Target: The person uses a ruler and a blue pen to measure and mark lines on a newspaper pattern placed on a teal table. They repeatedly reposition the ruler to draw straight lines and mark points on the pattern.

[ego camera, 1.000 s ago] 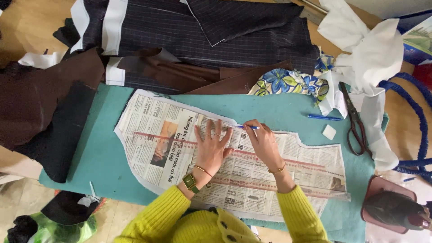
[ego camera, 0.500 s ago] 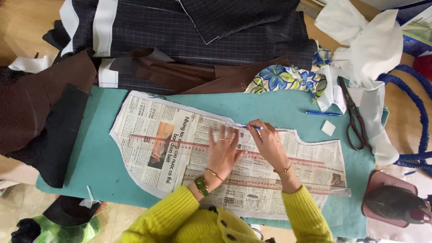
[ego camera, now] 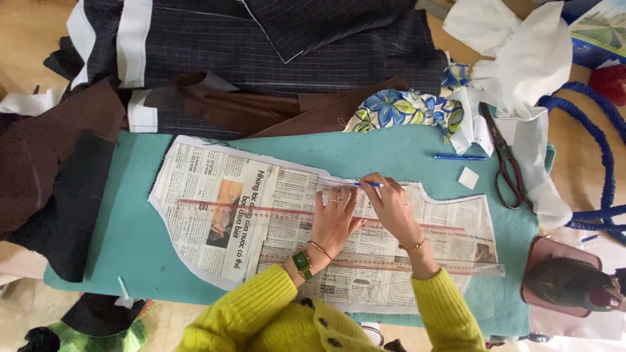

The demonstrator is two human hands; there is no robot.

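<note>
- The left hand [ego camera: 334, 220] lies flat, fingers spread, pressing a clear ruler [ego camera: 313, 212] onto a newspaper pattern [ego camera: 215, 215].
- That ruler runs long left to right across the pattern, its far end near the pattern's left edge, the other end passing under both hands.
- The right hand [ego camera: 394, 207] is pinched round a blue pen [ego camera: 368, 185]; the pen lies almost level, tip pointing left, at the pattern's upper edge just above the ruler.
- A second ruler [ego camera: 417, 266] lies lower down, also left to right, its right end poking just past the pattern's edge.
- The pattern itself stretches lengthwise left to right on a teal mat [ego camera: 130, 241], wide at the left and narrower at the middle.
- Another blue pen [ego camera: 460, 157] lies on the mat to the upper right, level, with a white chalk [ego camera: 468, 177] just below it.
- Scissors [ego camera: 505, 166] lie beside these, blades pointing up and away, handles toward the person.
- Dark cloth [ego camera: 261, 58] is heaped beyond the mat.
</note>
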